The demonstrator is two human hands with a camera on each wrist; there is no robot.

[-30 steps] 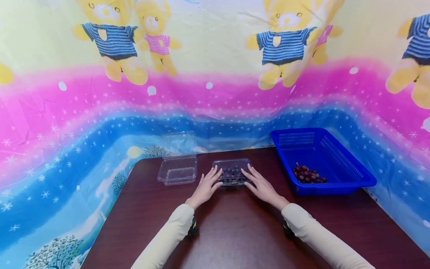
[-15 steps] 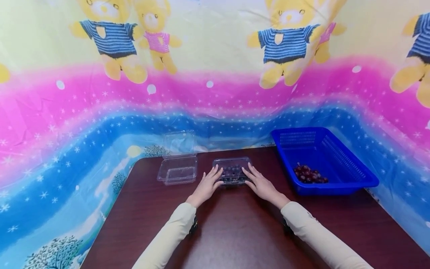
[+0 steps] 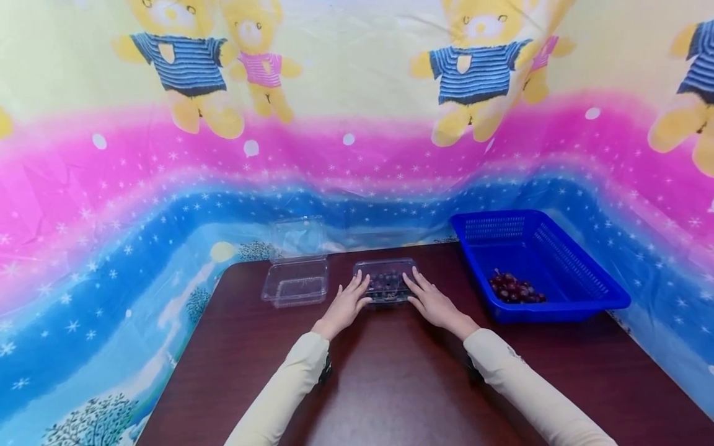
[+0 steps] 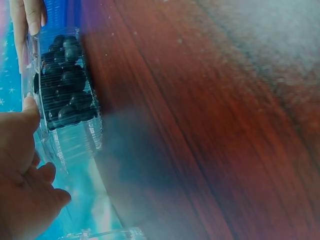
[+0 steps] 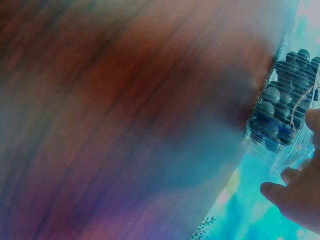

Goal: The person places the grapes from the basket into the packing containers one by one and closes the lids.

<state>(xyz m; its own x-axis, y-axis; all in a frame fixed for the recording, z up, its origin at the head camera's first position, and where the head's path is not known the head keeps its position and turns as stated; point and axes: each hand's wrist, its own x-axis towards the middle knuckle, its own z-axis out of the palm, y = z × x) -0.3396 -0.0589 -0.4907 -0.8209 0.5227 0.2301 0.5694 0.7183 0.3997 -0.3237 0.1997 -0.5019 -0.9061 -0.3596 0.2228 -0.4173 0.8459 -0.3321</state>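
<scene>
A clear plastic clamshell box (image 3: 385,282) of dark grapes (image 4: 65,80) lies on the table with its lid down over the fruit. My left hand (image 3: 344,303) touches the box's left side, fingers spread and fairly straight. On the opposite side, my right hand (image 3: 437,305) rests its fingertips at the box's right edge in the same way. The right wrist view shows the grapes (image 5: 287,100) and a pale stem through the ribbed plastic. Some of the far edge is hard to make out.
Left of the box stands a second clear clamshell (image 3: 295,282), lid raised, with nothing visible inside. At the right is a blue plastic basket (image 3: 563,306) with a bunch of red grapes (image 3: 515,288) in it. A printed cloth (image 3: 346,155) hangs behind the brown table (image 3: 390,384).
The clamshell of dark grapes has shifted very slightly away from me, with both hands staying at its sides. The other clamshell and the basket stay in place.
</scene>
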